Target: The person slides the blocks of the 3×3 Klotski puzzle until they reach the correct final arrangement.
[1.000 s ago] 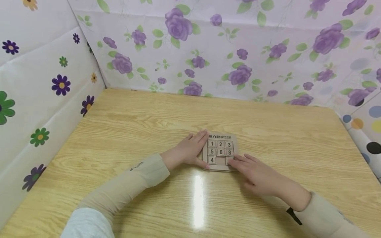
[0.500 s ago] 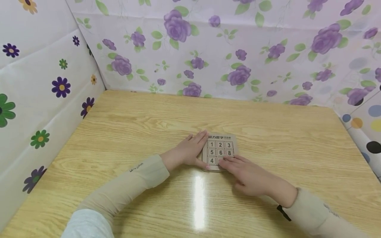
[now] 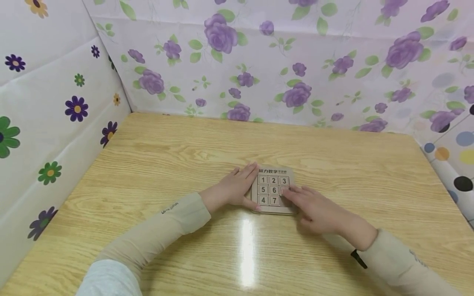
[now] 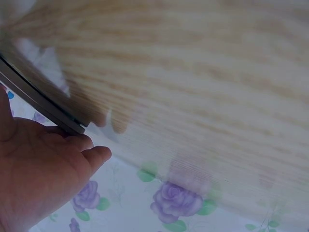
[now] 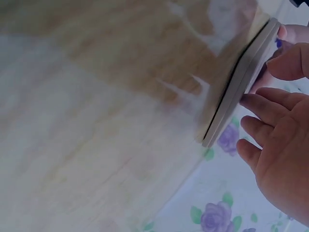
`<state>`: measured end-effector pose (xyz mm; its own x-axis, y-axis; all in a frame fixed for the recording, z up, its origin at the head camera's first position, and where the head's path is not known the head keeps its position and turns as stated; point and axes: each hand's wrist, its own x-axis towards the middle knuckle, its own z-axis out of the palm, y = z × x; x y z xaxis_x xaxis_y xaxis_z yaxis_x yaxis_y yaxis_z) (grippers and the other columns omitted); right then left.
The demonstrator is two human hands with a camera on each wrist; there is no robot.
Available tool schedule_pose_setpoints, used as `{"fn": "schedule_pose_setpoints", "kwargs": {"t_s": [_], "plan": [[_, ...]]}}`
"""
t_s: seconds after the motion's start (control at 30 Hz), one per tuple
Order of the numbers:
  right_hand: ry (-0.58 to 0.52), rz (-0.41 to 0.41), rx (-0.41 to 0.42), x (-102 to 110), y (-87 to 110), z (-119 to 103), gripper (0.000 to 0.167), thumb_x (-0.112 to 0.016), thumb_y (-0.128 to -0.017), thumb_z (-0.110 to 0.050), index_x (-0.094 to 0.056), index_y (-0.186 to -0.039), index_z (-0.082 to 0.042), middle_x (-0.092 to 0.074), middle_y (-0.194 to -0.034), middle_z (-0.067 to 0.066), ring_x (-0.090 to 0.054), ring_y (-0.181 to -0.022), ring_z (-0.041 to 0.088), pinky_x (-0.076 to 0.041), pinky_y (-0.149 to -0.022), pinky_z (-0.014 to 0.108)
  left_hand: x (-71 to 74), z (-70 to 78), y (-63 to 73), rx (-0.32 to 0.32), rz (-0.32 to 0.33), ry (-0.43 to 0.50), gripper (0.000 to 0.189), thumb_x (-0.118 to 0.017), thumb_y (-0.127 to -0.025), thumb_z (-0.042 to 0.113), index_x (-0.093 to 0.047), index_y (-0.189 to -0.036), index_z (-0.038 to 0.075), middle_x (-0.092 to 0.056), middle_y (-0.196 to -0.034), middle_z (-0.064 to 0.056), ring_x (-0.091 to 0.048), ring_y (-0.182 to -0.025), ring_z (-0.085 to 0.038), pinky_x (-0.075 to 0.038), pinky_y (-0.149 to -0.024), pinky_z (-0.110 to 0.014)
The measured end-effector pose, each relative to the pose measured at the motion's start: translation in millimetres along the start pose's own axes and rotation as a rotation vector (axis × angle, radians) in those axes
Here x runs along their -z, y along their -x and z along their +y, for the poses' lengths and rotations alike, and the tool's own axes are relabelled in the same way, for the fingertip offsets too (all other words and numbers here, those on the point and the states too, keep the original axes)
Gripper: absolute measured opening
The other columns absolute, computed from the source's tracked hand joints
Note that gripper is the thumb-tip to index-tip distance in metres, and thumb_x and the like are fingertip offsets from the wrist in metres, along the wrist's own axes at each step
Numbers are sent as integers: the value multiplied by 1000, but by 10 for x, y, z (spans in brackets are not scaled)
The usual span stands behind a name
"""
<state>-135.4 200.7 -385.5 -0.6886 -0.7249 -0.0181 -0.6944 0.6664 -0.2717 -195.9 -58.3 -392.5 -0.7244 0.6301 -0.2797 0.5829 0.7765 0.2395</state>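
Observation:
A flat sliding number puzzle (image 3: 269, 210) lies on the wooden table (image 3: 200, 139) in the head view. Its rows read 1 2 3, then 5 6 with a tile under my fingertips, then 4 7 and a gap at the lower right. My left hand (image 3: 236, 188) rests against the puzzle's left side, fingers outstretched at the upper corner and thumb at the lower one. With extended fingers, my right hand (image 3: 320, 209) touches the right-hand tile of the middle row and hides its number. Both wrist views show the puzzle only edge-on.
Flowered cloth (image 3: 259, 61) hangs behind the table, and another patterned cloth (image 3: 55, 123) borders it on the left. Dotted cloth (image 3: 457, 164) stands at the right. A bright light reflection (image 3: 247, 250) lies on the tabletop in front of the puzzle.
The 7 tile has slid left into the bottom middle, so the gap now lies at the lower right. My right hand went left, then back up to the middle row. My left hand stayed put.

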Motion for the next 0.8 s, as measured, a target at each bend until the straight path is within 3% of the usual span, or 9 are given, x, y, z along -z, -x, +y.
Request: {"fn": "schedule_pose_setpoints", "kwargs": {"t_s": [0.43, 0.8], "plan": [[4, -58, 14, 8, 125, -105, 69, -65, -77, -5, -40, -141, 3, -45, -144, 17, -39, -134, 38, -28, -113, 56, -14, -28, -28, 14, -2, -18, 120, -63, -73, 71, -3, -153, 4, 3, -160, -10, 0, -148, -21, -8, -121, -44], [16, -44, 47, 104, 67, -125, 59, -61, -75, -2, -49, -133, 4, -54, -135, 20, -46, -129, 39, -34, -109, 56, -4, 5, 2, -4, 3, 7, 121, -64, -72, 70, -4, -152, 1, 2, -160, -13, -1, -148, -24, -8, -121, -46]]}}
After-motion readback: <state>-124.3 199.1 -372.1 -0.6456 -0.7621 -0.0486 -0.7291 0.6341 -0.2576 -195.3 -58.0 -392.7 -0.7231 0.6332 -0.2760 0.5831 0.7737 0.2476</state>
